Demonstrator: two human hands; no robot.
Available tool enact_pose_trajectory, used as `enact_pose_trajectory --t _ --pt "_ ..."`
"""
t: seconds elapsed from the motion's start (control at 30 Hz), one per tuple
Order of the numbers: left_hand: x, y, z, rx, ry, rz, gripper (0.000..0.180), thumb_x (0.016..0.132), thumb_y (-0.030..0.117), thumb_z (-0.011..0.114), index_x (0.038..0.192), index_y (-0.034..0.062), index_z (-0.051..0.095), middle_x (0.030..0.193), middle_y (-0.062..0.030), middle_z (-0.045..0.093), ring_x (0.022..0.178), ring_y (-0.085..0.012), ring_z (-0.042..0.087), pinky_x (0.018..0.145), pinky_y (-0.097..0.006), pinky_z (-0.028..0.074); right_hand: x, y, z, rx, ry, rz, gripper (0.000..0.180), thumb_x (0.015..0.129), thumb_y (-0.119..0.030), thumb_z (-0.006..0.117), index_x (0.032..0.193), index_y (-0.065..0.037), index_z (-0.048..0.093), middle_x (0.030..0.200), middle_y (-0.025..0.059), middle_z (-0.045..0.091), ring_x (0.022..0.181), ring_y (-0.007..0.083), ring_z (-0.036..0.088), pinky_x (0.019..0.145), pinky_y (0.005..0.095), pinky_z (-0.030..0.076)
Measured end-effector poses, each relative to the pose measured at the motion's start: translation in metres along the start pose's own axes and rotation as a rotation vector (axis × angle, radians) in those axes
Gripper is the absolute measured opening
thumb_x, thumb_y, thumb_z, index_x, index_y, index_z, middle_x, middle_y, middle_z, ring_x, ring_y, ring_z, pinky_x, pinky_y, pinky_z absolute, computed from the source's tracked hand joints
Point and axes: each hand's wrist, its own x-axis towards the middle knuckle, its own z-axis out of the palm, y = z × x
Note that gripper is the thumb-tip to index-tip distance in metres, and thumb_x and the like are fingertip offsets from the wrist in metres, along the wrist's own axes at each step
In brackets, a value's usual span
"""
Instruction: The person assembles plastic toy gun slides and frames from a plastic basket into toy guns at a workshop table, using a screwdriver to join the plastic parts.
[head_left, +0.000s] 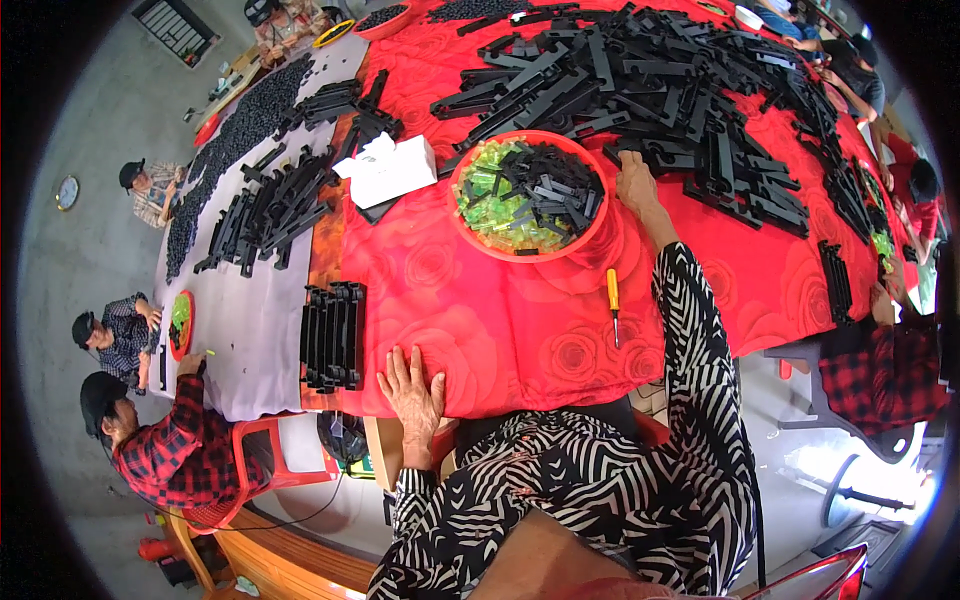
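Note:
My left hand [412,395] lies flat on the red rose-patterned cloth [480,340] near the table's front edge, fingers spread and holding nothing. Stretched far forward, my right hand [637,185] has its fingers closed around the end of a long black plastic part [665,155] at the near edge of a big heap [700,90]. To its left stands a round red bowl [528,257], filled with small yellow-green clear pieces [490,215] and small black pieces [550,190]. A screwdriver [613,295] with a yellow handle lies nearer to me.
Beside my left hand stands a neat row of black parts [333,335]. A white tissue box [395,170] sits left of the bowl. More black parts [275,205] and many small black pieces [255,120] cover the grey cloth. Co-workers sit on both sides, one in red plaid [180,455].

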Motion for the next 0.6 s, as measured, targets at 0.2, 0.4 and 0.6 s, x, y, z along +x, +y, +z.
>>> enact_pose_trajectory --t 0.2,0.4,0.6 --pt "0.007 0.004 0.0 -0.023 0.022 0.013 0.063 0.088 0.048 0.049 0.138 0.0111 0.04 0.145 -0.0188 0.031 0.135 -0.0358 0.025 0.11 -0.055 0.013 0.009 0.017 0.009 -0.173 -0.065 0.023 0.049 0.078 -0.009 0.061 0.123 -0.005 0.044 0.12 0.0209 0.048 0.101 0.0423 0.053 0.086 0.0486 0.047" --pt "0.004 0.004 -0.002 -0.037 0.025 0.001 0.061 0.088 0.047 0.048 0.138 0.0116 0.041 0.146 -0.0181 0.031 0.135 -0.0355 0.026 0.11 -0.055 0.014 -0.027 0.005 -0.008 -0.241 0.028 -0.087 0.041 0.076 -0.012 0.067 0.111 -0.004 0.047 0.104 0.0178 0.05 0.096 0.0387 0.055 0.078 0.0447 0.049" --pt "0.001 0.001 0.001 -0.047 0.037 -0.009 0.062 0.088 0.047 0.049 0.138 0.0122 0.041 0.146 -0.0167 0.031 0.135 -0.0353 0.026 0.11 -0.055 0.014 -0.068 -0.007 -0.048 0.085 0.326 -0.279 0.042 0.075 -0.015 0.069 0.111 -0.009 0.049 0.1 0.0159 0.05 0.093 0.0353 0.055 0.077 0.0428 0.048"
